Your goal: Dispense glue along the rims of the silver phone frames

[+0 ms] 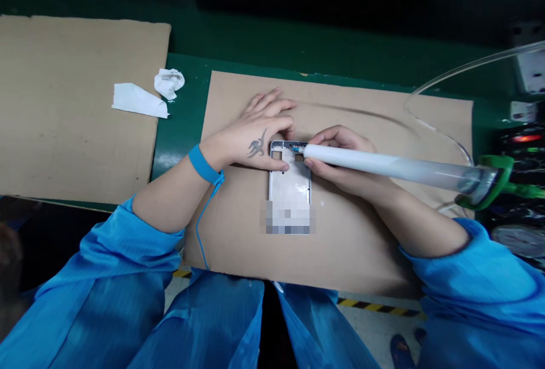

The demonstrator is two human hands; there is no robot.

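Observation:
A silver metal phone frame (290, 190) lies flat on a cardboard sheet (353, 244), with white paste smeared over its inner plate. A blurred patch hides its lower end. My left hand (259, 136) rests across the top of the frame and pins it down, fingers spread onto the cardboard. My right hand (336, 159) grips a fat white dispensing syringe (383, 164). The syringe's thin tip (296, 147) touches the frame's upper edge, next to my left fingers. A green fitting (483, 184) caps the barrel's far end.
A blue wrist strap (204, 164) circles my left wrist, and its cord runs down to the cardboard. A clear tube (451, 74) curves over the right side. Crumpled white tissue (169, 83) and paper (139, 100) lie on a second cardboard sheet (72, 108) at left.

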